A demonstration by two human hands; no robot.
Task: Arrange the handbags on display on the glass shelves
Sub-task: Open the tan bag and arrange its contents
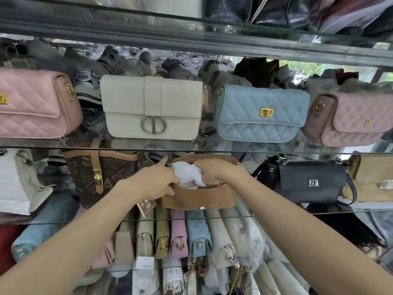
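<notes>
A tan suede handbag (pixel 200 198) sits on the middle glass shelf (pixel 319 212), its top open with white stuffing paper (pixel 188 173) showing. My left hand (pixel 157 182) grips the bag's left rim beside the paper. My right hand (pixel 217 170) is closed on the paper and the bag's top edge. On the shelf above stand a pink quilted bag (pixel 36 103), a cream flap bag (pixel 152 107), a light blue quilted bag (pixel 260 113) and a mauve quilted bag (pixel 357 120).
A brown monogram bag (pixel 100 173) stands left of the tan bag, a black flap bag (pixel 308 182) to its right, a beige bag (pixel 374 179) beyond. Several bags are packed upright on the lower shelf (pixel 180 235). Dark bags (pixel 276 9) sit on the top shelf.
</notes>
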